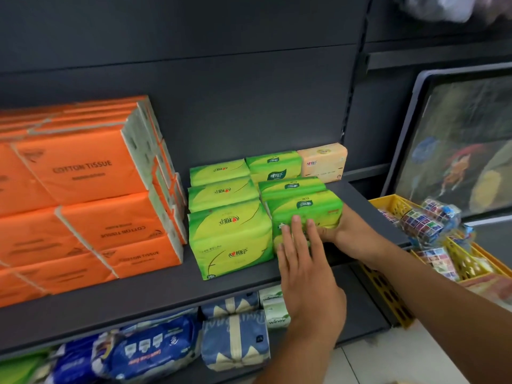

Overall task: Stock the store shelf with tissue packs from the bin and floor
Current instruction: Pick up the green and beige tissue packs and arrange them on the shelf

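Observation:
A green tissue pack (306,210) stands at the front of the right-hand row on the dark shelf (166,289). My left hand (307,270) lies with straight fingers against the pack's front face. My right hand (347,231) grips the pack's right end, with its fingers hidden behind the pack. More green tissue packs (230,236) fill the row beside it and the space behind it. At the back right, against the shelf wall, stands a peach tissue pack (322,162).
Stacked orange cotton tissue packs (83,173) fill the shelf's left side. The lower shelf holds blue tissue packs (235,339) and blue wipes packs (149,347). Yellow baskets (388,295) with small colourful packs (424,220) stand at the right, below a framed picture (457,145).

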